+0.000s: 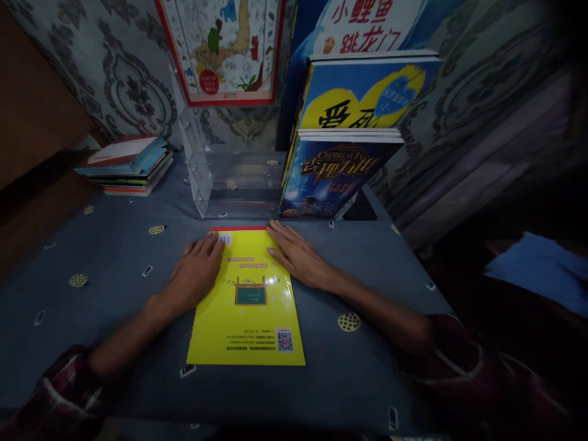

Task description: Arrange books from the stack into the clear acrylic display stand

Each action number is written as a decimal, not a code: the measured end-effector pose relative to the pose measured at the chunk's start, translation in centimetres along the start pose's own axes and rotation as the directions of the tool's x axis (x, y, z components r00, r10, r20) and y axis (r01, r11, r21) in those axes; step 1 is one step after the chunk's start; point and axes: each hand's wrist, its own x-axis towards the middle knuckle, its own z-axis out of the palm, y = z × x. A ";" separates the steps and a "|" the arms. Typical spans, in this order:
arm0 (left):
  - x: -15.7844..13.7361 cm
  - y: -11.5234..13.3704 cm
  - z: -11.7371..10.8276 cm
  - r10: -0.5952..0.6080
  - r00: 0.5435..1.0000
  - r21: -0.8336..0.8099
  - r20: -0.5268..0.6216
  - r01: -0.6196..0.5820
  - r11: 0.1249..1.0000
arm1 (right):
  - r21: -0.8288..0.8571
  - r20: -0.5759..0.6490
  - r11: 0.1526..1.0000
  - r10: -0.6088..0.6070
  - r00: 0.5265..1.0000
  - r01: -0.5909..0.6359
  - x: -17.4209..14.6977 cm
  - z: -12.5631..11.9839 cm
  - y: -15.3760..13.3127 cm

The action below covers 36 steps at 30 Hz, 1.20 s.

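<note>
Yellow and glossy, the book (250, 331) lies flat before the clear display rack (243, 202), left hand (197, 269) and right hand (301, 260) resting unclosed on its opposite edges, grasping nothing, seemingly to keep it straight.

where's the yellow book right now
In the head view, the yellow book lies on the dark tablecloth, below and left of the picture's centre, before the clear rack, with the left hand and right hand at its far corners.
</note>
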 end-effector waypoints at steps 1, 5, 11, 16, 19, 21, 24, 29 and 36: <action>0.1 0.0 -0.2 -0.007 1.000 0.003 0.011 0.007 1.000 | 0.008 -0.003 1.000 0.005 1.000 -0.005 0.0 0.0 0.0; 0.8 0.1 -0.6 -0.009 0.998 0.015 0.059 0.008 1.000 | 0.044 0.008 0.999 0.000 1.000 -0.001 0.2 0.0 0.2; 2.2 2.0 -0.2 0.224 0.969 -0.126 0.100 -0.211 0.969 | 0.025 0.036 1.000 -0.017 0.999 0.016 0.3 0.1 0.5; 1.8 4.1 -0.6 0.412 0.910 -0.222 0.042 -0.394 0.892 | -0.018 0.040 1.000 -0.005 0.999 0.005 0.4 0.1 0.1; 1.2 4.8 -0.8 0.479 0.877 -0.262 0.038 -0.454 0.852 | -0.055 0.062 0.998 0.008 0.998 -0.004 0.5 0.1 -0.1; 0.9 5.1 -0.9 0.505 0.862 -0.283 0.042 -0.474 0.833 | -0.064 0.060 0.998 0.000 0.998 0.004 0.5 0.0 -0.1; 0.4 5.5 -1.1 0.536 0.844 -0.322 0.027 -0.500 0.804 | -0.066 0.056 0.998 -0.006 0.998 0.010 0.4 0.1 -0.1; -0.5 6.4 -1.5 0.584 0.810 -0.358 0.052 -0.531 0.768 | -0.088 0.082 0.996 0.023 0.996 -0.016 0.4 0.1 -0.2; -1.9 7.8 -2.6 0.645 0.762 -0.429 0.055 -0.565 0.705 | -0.084 0.080 0.996 0.019 0.997 -0.012 0.4 0.0 -0.4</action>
